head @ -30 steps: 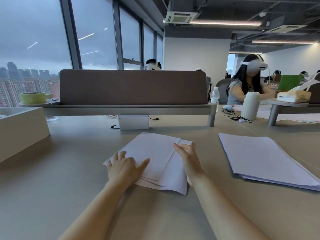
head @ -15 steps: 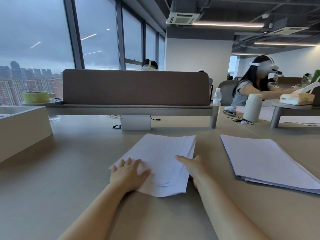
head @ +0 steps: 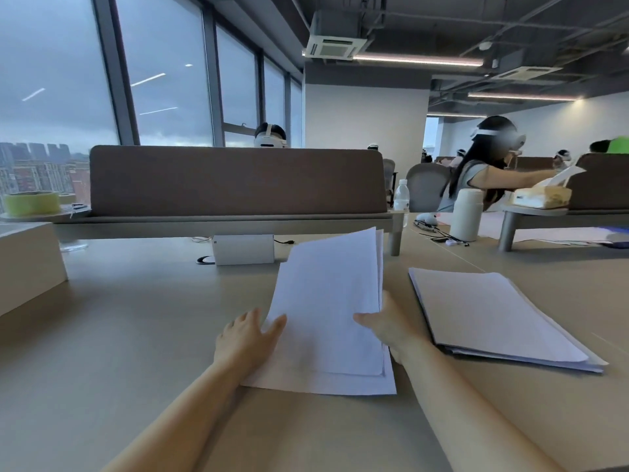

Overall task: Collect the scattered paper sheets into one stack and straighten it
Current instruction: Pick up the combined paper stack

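A small pile of white paper sheets (head: 328, 301) sits in front of me on the beige table (head: 143, 335). Its far end is tilted up off the table and its near edges rest on the surface, not quite aligned. My left hand (head: 246, 338) holds the pile's left edge, thumb on top of the sheets. At the right edge, my right hand (head: 386, 327) grips the pile, thumb over the front and fingers behind it.
A thicker stack of paper (head: 490, 315) lies on the table to the right. A brown divider panel (head: 235, 180) and a white box (head: 243, 248) stand behind. A beige box (head: 27, 264) is at far left. Other people sit beyond.
The sheets lay flat and fanned out with both hands on them. Now they are gathered closer together and both hands have lifted the pile's far end off the table.
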{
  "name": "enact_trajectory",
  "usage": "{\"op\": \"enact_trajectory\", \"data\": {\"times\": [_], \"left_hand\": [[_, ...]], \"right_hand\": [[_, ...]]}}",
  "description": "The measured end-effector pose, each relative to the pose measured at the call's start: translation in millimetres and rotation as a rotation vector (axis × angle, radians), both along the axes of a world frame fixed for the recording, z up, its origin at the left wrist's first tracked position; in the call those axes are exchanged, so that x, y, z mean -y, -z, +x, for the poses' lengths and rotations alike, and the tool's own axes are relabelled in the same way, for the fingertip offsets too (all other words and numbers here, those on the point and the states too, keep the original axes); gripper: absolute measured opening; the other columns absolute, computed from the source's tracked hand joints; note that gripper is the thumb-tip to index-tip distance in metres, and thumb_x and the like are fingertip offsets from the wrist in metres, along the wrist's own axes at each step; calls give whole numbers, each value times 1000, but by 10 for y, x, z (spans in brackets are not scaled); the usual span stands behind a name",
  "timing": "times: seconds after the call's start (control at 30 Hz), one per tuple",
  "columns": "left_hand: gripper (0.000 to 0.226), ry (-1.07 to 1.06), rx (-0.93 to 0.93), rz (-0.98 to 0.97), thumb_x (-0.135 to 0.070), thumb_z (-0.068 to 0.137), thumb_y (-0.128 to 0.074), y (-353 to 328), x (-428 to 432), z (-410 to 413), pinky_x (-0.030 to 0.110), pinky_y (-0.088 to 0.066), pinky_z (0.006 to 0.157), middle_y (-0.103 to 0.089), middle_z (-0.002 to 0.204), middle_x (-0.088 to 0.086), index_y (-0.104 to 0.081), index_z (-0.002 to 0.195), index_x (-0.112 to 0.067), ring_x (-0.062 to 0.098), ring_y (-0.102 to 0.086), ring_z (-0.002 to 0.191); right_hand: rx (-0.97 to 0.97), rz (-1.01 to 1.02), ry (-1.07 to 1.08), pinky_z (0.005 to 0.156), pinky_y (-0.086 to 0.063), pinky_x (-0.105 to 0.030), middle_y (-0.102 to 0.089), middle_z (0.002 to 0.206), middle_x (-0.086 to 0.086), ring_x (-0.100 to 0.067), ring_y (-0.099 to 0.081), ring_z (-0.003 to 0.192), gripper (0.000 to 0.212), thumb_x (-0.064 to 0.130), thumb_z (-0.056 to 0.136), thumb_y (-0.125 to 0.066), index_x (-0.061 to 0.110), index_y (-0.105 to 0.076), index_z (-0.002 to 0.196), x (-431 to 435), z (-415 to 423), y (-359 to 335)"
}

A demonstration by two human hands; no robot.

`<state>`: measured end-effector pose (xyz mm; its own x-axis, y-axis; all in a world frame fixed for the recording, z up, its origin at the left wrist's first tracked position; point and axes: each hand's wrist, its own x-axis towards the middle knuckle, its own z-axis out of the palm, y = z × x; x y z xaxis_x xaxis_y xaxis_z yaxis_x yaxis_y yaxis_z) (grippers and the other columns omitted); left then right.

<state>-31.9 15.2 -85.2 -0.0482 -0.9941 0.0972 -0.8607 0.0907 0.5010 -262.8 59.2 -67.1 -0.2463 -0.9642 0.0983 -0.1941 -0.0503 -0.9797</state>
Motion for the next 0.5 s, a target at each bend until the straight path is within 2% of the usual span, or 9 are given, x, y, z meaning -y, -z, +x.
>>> {"op": "enact_trajectory", "data": {"times": [0.07, 0.2, 0.33, 0.4, 0.43, 0.47, 0.5], "left_hand": [[65, 54, 35, 49, -64, 89, -32, -18, -40, -259, 40, -32, 107, -48, 141, 2, -39, 137, -22, 27, -39, 133], [67, 171, -51, 98, -62, 92, -27, -75, -154, -922, 41, -30, 108, -51, 137, 12, -30, 141, -16, 30, -44, 129], [73, 266, -353, 209, -61, 91, -36, -142, -210, -1585, 43, -39, 106, -44, 143, 16, -26, 144, -12, 34, -45, 128], [82, 308, -433, 241, -65, 90, -29, -219, -187, -1838, 41, -36, 108, -41, 146, 18, -28, 144, -4, 34, -43, 130], [84, 321, -462, 262, -66, 89, -24, -251, -148, -1937, 39, -40, 103, -47, 139, 20, -32, 141, 0, 34, -50, 122], [81, 327, -505, 309, -65, 91, -19, -282, -105, -2040, 35, -47, 88, -57, 121, 17, -36, 138, 0, 30, -58, 102], [75, 328, -556, 360, -63, 93, -18, -317, -69, -2102, 29, -45, 68, -58, 100, 11, -41, 132, -3, 23, -56, 77]], "right_hand": [[-18, -6, 40, 86, -48, -32, -60, 116, 0, -21, -58, 107, 43, 5, 86, -65, 17, -49, 124, -72, -240, -39], [-100, 8, 180, 90, -43, -32, -50, 121, 1, -19, -50, 109, 52, 15, 89, -64, 14, -38, 133, -231, -787, -96], [-196, 57, 325, 91, -50, -38, -58, 125, -4, -24, -58, 110, 48, 19, 88, -65, 12, -45, 131, -376, -1370, -120], [-232, 55, 381, 91, -51, -40, -62, 121, -4, -24, -60, 107, 43, 17, 88, -64, 13, -49, 128, -450, -1653, -137], [-243, 47, 413, 91, -51, -38, -62, 119, -2, -23, -60, 106, 40, 15, 89, -62, 13, -50, 128, -502, -1761, -170], [-241, 54, 448, 88, -49, -36, -60, 118, -2, -22, -59, 104, 38, 14, 91, -60, 12, -49, 127, -546, -1898, -185], [-223, 67, 473, 86, -48, -35, -58, 116, -2, -22, -57, 102, 38, 15, 92, -59, 11, -47, 128, -578, -2008, -208]]}}
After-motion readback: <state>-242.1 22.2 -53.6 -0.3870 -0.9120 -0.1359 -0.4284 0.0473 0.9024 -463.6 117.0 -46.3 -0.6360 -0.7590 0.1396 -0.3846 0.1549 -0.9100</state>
